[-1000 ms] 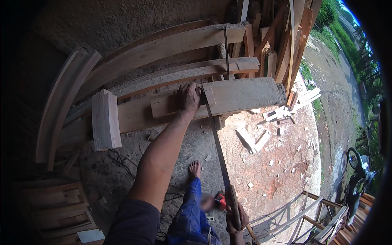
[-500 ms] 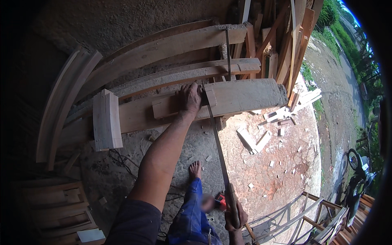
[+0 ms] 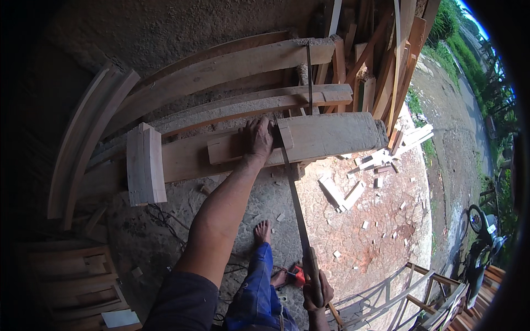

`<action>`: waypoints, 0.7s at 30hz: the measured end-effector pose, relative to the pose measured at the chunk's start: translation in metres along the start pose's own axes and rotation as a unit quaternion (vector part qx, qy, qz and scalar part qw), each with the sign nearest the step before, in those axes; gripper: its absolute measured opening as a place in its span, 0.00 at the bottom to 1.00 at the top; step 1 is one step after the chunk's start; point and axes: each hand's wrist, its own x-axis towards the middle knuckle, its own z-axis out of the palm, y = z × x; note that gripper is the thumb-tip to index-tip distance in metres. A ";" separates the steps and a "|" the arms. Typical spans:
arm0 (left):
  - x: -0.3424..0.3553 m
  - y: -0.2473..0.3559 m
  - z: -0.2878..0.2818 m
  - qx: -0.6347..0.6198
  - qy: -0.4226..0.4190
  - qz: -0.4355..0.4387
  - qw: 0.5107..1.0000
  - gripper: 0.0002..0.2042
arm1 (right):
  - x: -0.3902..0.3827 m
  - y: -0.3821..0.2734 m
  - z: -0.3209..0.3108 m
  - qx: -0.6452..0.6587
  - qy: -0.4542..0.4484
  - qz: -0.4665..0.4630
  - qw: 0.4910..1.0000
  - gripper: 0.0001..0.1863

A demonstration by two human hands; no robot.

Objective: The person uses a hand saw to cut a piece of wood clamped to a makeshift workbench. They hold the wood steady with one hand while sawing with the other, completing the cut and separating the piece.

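My right hand point(image 3: 318, 292) is wrapped round the handle of a handsaw point(image 3: 298, 209). The saw's long blade slants up and away from me, its far part against a short wooden block point(image 3: 223, 150) near the block's right end. My left hand point(image 3: 258, 139) is curled over this block just left of the blade, pressing it onto a wide, thick plank point(image 3: 337, 132). The fingertips at the block's far side are partly hidden. Further left, a stack of short pale wood pieces point(image 3: 146, 165) lies across the same plank.
Long boards point(image 3: 221, 69) run behind the plank along the wall. Upright timber offcuts point(image 3: 381, 71) lean at the back right. Scattered wood scraps point(image 3: 342, 193) lie on the floor, with a red tool point(image 3: 298, 276) near my feet. A motorcycle point(image 3: 481, 243) stands at the far right.
The plank and block sit slightly lower in the picture. The saw stays against the block at nearly the same angle, and both hands keep their hold.
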 end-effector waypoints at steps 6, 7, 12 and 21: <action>0.016 0.005 0.002 -0.062 0.009 0.066 0.996 0.06 | 0.167 -0.034 0.056 0.178 0.040 0.008 0.983 0.30; 0.014 0.007 0.003 -0.064 -0.015 0.054 0.996 0.07 | 0.192 -0.047 0.063 0.206 0.049 -0.008 0.977 0.30; 0.007 -0.003 0.013 -0.028 -0.001 0.031 0.999 0.08 | 0.132 -0.020 0.057 0.163 0.046 0.000 0.986 0.29; 0.006 -0.011 0.019 -0.003 0.003 0.051 0.999 0.09 | 0.110 -0.024 0.039 0.156 0.024 0.025 0.987 0.30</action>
